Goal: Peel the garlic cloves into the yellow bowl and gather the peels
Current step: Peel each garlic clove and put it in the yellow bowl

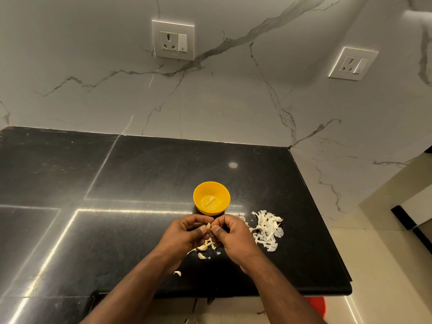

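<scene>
A small yellow bowl (198, 192) stands on the black counter with a couple of peeled cloves (210, 201) inside. Just in front of it, my left hand (184, 237) and my right hand (233, 237) meet, both pinching one garlic clove (208, 226) between thumbs and fingertips. Loose cloves and bits of skin (205, 247) lie on the counter under my hands, and one more clove (177, 273) lies nearer the front edge. A pile of white peels (266, 230) sits to the right of my right hand.
The black granite counter (117, 183) ends at a front edge and at a right edge close to the peel pile. A marble wall with two sockets (173, 40) rises behind. Something red (316, 305) shows on the floor below the front edge.
</scene>
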`<state>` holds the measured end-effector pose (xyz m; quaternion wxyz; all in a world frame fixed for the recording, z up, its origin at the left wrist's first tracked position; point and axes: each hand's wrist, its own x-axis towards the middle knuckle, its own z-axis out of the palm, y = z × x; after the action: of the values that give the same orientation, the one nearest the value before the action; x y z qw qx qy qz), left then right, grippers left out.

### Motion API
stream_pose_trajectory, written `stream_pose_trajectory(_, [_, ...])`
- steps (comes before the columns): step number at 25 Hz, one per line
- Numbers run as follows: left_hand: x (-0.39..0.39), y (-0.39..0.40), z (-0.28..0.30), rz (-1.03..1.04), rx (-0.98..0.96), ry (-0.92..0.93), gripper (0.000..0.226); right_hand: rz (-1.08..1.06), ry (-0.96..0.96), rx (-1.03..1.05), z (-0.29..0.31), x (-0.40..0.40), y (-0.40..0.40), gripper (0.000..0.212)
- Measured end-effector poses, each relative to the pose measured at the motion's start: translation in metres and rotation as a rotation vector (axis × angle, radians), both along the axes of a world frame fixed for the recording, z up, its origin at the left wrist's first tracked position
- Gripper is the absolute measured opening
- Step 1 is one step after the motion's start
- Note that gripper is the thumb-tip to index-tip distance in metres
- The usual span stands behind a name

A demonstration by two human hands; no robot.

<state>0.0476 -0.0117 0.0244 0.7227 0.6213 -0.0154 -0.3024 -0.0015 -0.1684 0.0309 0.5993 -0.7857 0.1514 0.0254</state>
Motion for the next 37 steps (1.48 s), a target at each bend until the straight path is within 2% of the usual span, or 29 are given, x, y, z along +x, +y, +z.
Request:
stream_pose_trajectory(4, [0.002,0.001,0.000,0.061,-0.034,0.062,0.012,0.048,0.027,-0.081,0.002,-0.004,-0.003,0.012])
stream_pose_trajectory(8, [0.007,0.006,-0.005,0.117,-0.016,0.093,0.015,-0.092,0.054,-0.199,0.000,-0.005,-0.032,0.015])
stream_pose_trajectory(11, [0.005,0.005,-0.008,0.086,0.055,0.055,0.018,-0.147,0.077,-0.395,-0.003,-0.004,-0.055,0.015])
stream_pose_trajectory(14, [0.003,0.000,-0.007,0.058,0.119,-0.022,0.010,-0.187,0.016,-0.478,-0.001,-0.005,-0.057,0.017])
stream_pose_trajectory(17, [0.003,-0.007,-0.007,0.015,0.159,-0.115,0.005,-0.104,-0.036,-0.381,0.007,-0.007,-0.037,0.018])
stream_pose_trajectory(20, [0.003,-0.013,-0.003,0.013,0.190,-0.186,0.013,0.048,0.030,-0.280,0.006,-0.006,-0.011,0.017])
stream_pose_trajectory(22, [0.005,-0.011,-0.006,0.014,0.272,-0.242,0.019,0.008,0.025,-0.191,0.002,-0.002,-0.007,0.011])
stream_pose_trajectory(24, [0.008,-0.003,-0.013,0.011,0.419,-0.312,0.026,-0.070,0.019,-0.137,0.001,0.003,-0.012,0.017])
stream_pose_trajectory(26, [0.011,0.009,-0.016,0.020,0.510,-0.338,0.026,-0.114,0.021,-0.130,0.001,0.007,-0.019,0.022])
stream_pose_trajectory(30, [0.009,0.025,-0.015,0.062,0.532,-0.336,0.003,-0.149,0.036,-0.162,0.006,0.013,-0.015,0.014])
stream_pose_trajectory(35, [0.008,0.040,-0.024,0.011,0.594,-0.346,0.010,-0.225,-0.041,-0.270,0.013,0.042,-0.011,0.015])
stream_pose_trajectory(37, [0.006,0.045,-0.027,-0.035,0.601,-0.331,0.015,-0.197,-0.095,-0.313,0.021,0.052,-0.009,0.028])
